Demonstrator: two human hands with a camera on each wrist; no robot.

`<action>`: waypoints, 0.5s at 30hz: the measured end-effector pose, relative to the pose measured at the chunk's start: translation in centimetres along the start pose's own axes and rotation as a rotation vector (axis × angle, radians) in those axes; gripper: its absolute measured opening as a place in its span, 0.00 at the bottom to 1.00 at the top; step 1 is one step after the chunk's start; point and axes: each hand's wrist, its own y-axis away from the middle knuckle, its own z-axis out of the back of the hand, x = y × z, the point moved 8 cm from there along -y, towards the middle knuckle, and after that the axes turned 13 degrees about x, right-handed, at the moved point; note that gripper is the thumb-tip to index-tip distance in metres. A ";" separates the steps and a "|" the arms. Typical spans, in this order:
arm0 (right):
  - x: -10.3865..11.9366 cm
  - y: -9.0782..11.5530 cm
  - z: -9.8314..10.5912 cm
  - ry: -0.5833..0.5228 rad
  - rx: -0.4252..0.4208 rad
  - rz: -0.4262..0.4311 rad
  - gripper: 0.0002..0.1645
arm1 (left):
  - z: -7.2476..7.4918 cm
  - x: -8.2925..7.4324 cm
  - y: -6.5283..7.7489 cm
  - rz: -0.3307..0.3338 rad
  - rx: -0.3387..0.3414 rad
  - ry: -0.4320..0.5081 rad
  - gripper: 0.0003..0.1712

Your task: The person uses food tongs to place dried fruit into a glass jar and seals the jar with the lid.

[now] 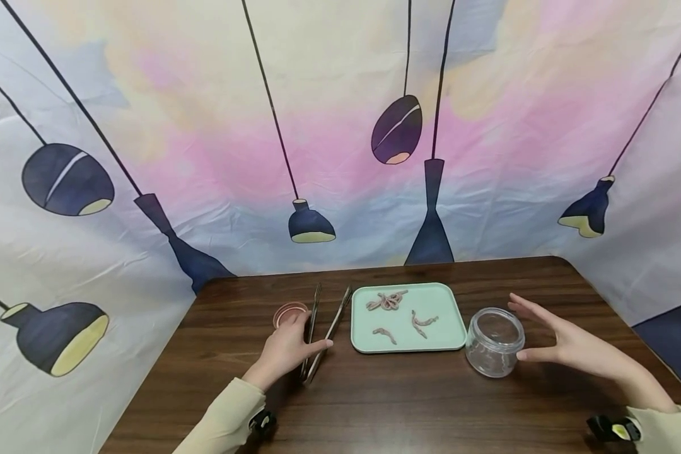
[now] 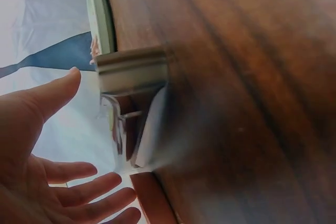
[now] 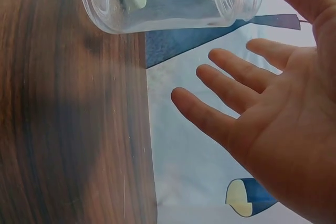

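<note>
My left hand (image 1: 286, 350), fingers spread, hovers over a pair of metal tongs (image 1: 333, 328) lying in a V on the table. In the left wrist view the thumb and fingers stand apart on one side of the tongs (image 2: 131, 74). Partly hidden behind this hand is a round reddish lid (image 1: 289, 309). My right hand (image 1: 573, 340) is beside a clear, lidless jar (image 1: 495, 343), thumb and fingers spread along its right side. In the right wrist view the palm faces the upright jar (image 3: 178, 14), and the fingers are straight.
A pale green tray (image 1: 431, 343) lies between the tongs and the jar. On it are a tangled pinkish wormlike clump (image 1: 387, 301) and smaller strands (image 1: 423, 323). The brown wooden table (image 1: 397, 410) ends at a wall cloth (image 1: 340, 126) printed with lamps.
</note>
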 end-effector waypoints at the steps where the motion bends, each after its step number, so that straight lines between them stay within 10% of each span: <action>1: 0.0 -0.1 -0.1 -0.017 0.006 0.002 0.61 | 0.0 0.0 0.0 0.001 0.002 0.000 0.52; 15: 0.2 -0.8 -0.8 -0.040 0.038 -0.022 0.57 | -0.8 -0.7 -0.4 -0.027 0.018 0.043 0.53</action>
